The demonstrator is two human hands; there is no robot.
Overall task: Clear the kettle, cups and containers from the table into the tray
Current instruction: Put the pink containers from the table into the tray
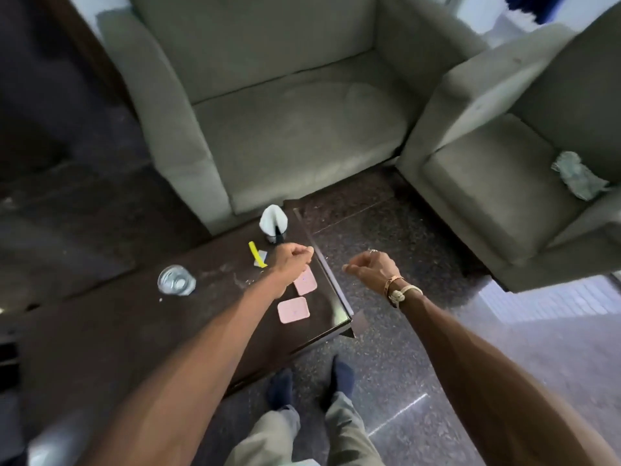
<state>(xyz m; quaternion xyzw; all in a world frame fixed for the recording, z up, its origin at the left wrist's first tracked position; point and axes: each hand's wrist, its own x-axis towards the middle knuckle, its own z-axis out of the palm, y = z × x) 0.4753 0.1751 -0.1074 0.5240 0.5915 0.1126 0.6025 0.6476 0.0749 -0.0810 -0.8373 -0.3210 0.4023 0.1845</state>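
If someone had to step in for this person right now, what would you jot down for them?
Left hand: loosely closed over the dark table, no object visible in it.
Right hand: loosely curled over the floor beside the table, also seemingly empty.
On the table: a clear glass, a napkin holder with a white napkin, two pink coasters, a yellow strip.
Done: no kettle, tray or containers are in view, so I cannot tell what has gone.
Left: probably the glass; find the tray first.
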